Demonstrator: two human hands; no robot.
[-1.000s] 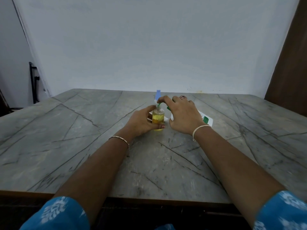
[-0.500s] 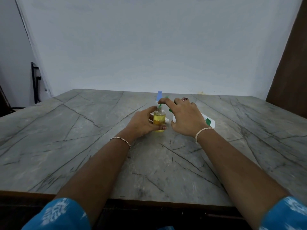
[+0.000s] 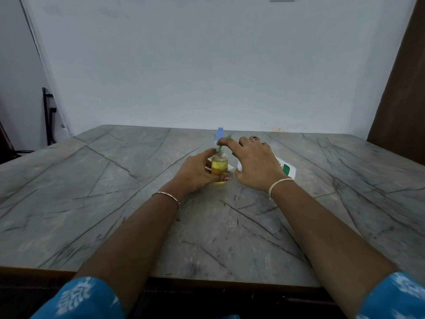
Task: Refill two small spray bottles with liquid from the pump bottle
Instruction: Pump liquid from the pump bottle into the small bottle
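One small clear bottle of yellow liquid, upright mid-table on grey veined tabletop, body gripped from the left by the left hand. Right hand pinches green pump nozzle at its neck. White green-labelled pump bottle just right, partly hidden behind that hand.

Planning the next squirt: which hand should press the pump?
Probably the right hand: its fingers hold the green pump over the small bottle, which the left hand grips.
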